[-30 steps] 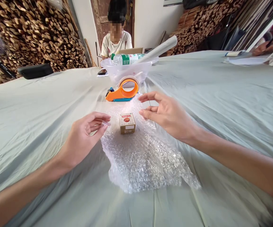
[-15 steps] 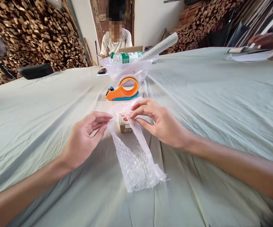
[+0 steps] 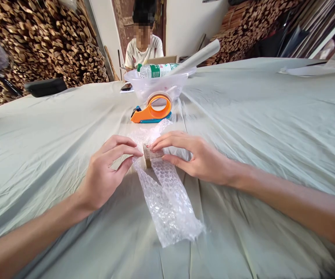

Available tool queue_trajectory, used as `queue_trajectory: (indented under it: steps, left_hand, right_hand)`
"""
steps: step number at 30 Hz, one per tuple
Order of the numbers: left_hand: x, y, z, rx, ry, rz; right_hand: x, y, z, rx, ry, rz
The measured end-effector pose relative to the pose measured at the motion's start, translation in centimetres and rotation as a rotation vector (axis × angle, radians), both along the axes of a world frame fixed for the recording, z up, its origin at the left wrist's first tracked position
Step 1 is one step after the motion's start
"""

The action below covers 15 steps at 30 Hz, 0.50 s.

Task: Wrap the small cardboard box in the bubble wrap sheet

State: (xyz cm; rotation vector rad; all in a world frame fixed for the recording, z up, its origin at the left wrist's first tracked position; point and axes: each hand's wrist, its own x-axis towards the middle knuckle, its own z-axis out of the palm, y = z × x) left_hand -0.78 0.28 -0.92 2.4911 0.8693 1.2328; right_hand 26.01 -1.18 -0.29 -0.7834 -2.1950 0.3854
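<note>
- Bubble wrap [image 3: 173, 205] has been drawn farther across a small cardboard box [image 3: 147, 158] since half a second earlier, its right-hand flap now covering most of the printed top as the right hand [image 3: 203, 159] shifts left over it.
- Fingers of the right hand bend together over the wrapped top, thumb apart at the box's near right side; whether they grip or only press cannot be told.
- Fingers of the left hand [image 3: 103, 172] curve loosely, tips at the wrap's left edge just beside the box; whether they pinch the film cannot be told.
- On a cloth-covered surface [image 3: 257, 128], the box sits on the wrap between both hands, well in from the far edge, its left side exposed.
- Behind it, toward the far edge, an orange tape dispenser [image 3: 140, 116] stands over a blue item [image 3: 155, 121], in front of a translucent basin [image 3: 140, 88] bearing a green-labeled bottle [image 3: 155, 71] and a white roll [image 3: 202, 54].
- Near the far edge's left stretch lies a black case [image 3: 45, 87]; a person [image 3: 142, 54] sits beyond that edge.
</note>
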Motion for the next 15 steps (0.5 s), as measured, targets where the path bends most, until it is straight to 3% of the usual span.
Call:
queue_trajectory:
  steps: [6,12,15]
  left_hand:
    - [0.8,-0.7,0.1,0.139,0.042,-0.02]
    - [1.5,-0.8,-0.4,-0.047,-0.091,-0.095]
    - [1.4,-0.9,-0.4,-0.04,-0.051,-0.078]
  right_hand:
    - [-0.5,-0.5,-0.1,-0.024,-0.022,0.019]
    - [-0.6,-0.4,-0.3,0.011,-0.026,0.026]
    - [-0.6,-0.5,-0.2,0.008,-0.021,0.034]
